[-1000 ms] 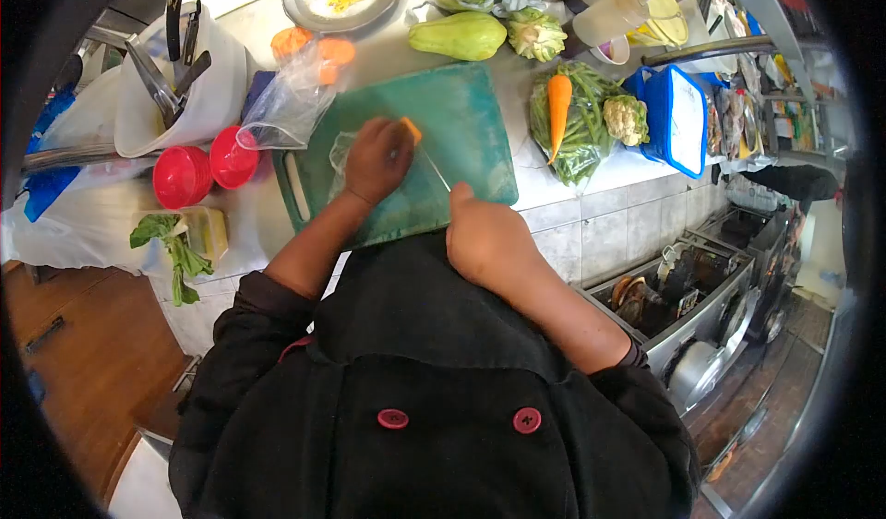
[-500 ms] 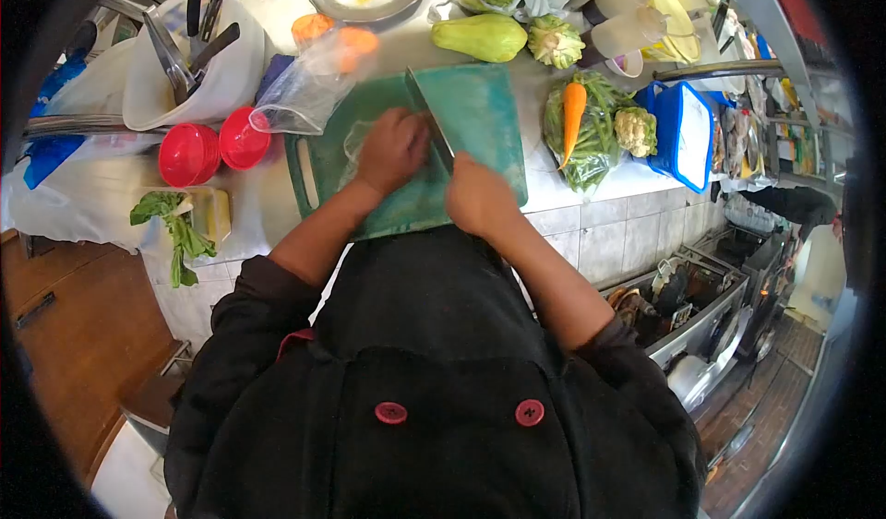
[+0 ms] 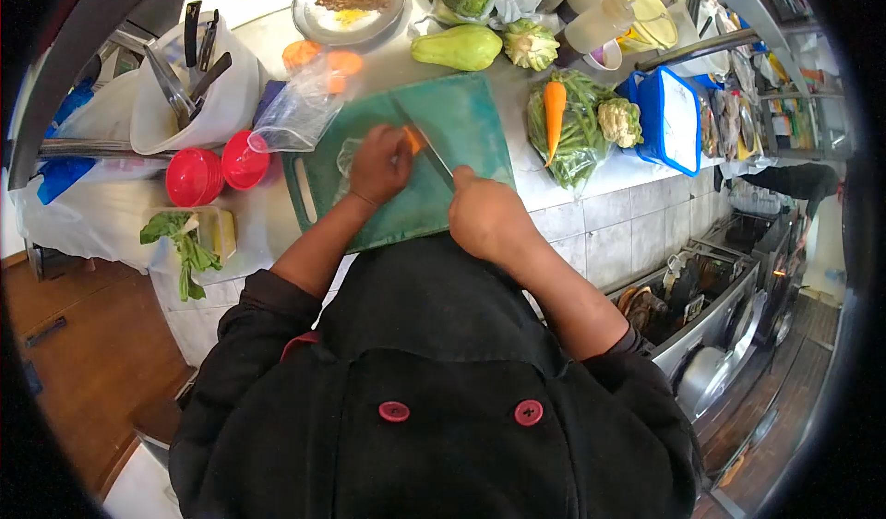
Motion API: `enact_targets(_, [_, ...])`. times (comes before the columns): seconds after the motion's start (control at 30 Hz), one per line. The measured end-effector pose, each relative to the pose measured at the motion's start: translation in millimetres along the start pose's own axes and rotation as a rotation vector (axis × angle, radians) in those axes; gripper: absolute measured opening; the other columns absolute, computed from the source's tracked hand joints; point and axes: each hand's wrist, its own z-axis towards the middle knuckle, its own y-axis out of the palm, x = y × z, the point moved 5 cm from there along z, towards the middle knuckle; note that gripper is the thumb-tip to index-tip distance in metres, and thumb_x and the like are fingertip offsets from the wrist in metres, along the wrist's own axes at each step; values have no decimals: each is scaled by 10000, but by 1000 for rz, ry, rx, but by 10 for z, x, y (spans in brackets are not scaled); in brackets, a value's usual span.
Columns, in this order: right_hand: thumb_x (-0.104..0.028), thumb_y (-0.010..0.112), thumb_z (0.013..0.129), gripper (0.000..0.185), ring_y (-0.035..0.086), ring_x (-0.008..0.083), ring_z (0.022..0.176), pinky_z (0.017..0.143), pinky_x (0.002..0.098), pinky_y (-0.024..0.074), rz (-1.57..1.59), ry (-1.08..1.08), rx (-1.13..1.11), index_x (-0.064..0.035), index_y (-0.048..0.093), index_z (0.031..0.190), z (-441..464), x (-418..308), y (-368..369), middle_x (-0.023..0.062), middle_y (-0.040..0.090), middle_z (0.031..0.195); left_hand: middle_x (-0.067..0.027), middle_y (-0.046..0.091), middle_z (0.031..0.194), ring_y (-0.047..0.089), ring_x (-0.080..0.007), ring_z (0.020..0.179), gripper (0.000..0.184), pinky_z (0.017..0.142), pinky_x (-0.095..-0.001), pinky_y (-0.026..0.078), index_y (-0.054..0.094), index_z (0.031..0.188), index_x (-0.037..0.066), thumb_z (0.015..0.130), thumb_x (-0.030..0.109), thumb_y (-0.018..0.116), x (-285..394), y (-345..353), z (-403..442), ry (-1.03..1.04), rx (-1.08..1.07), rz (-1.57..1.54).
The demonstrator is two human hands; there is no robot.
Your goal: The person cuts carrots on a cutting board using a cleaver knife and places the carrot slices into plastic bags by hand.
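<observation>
My right hand (image 3: pixel 489 214) is closed around the handle of a kitchen knife (image 3: pixel 432 153), whose blade points away and to the left over a green cutting board (image 3: pixel 466 118). Beside the blade, my left hand (image 3: pixel 380 165) has its fingers bent around a small orange piece of carrot (image 3: pixel 413 139), mostly covered by the fingers. The knife lies against or very near that piece; I cannot tell whether it touches. Some clear plastic wrap (image 3: pixel 347 157) rests on the board left of my left hand.
Orange carrot pieces (image 3: pixel 343 65) and a plastic bag (image 3: pixel 300 118) lie behind the board, near a metal plate (image 3: pixel 309 23) of food. A chayote (image 3: pixel 457 48) sits at the back. Bagged green beans (image 3: pixel 577 136), a whole carrot (image 3: pixel 554 118) and a blue-rimmed container (image 3: pixel 672 122) stand right. Red bowls (image 3: pixel 194 178) are left.
The view has shifted slightly. My left hand has opened a little away from the blade, and the orange carrot piece now shows between its fingers and the knife.
</observation>
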Motion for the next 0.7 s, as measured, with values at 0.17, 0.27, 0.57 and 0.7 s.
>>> enact_targets(0.17, [-64,460,834,265,661,443,905,808,499,526,16,1,-1,65,511,1060,-14,-9,26,300,665,931,-168,585,879,575,-377,806,130,683,-440,479,614,941,29,823,81,632,11,-20,-2,-6,131,-30])
enact_targets(0.27, [-65,454,837,258,659,444,913,821,501,521,25,-4,-13,62,517,1052,10,2,71,299,665,934,-172,586,887,581,-377,801,159,687,-441,482,624,974,28,830,90,650,-28,-1,-23,-14,103,-8])
enact_targets(0.57, [-94,440,860,264,649,450,919,844,508,510,34,-94,-24,65,523,1054,267,7,124,292,662,960,-198,591,984,603,-386,897,199,752,-445,508,601,1021,19,838,73,657,-71,31,-48,-43,12,10])
enact_targets(0.7, [-107,454,862,271,649,445,920,838,508,512,97,-28,38,58,534,1062,533,29,285,290,661,975,-174,602,941,592,-379,845,218,723,-440,499,649,1016,43,808,104,669,-90,-3,-46,-38,44,3])
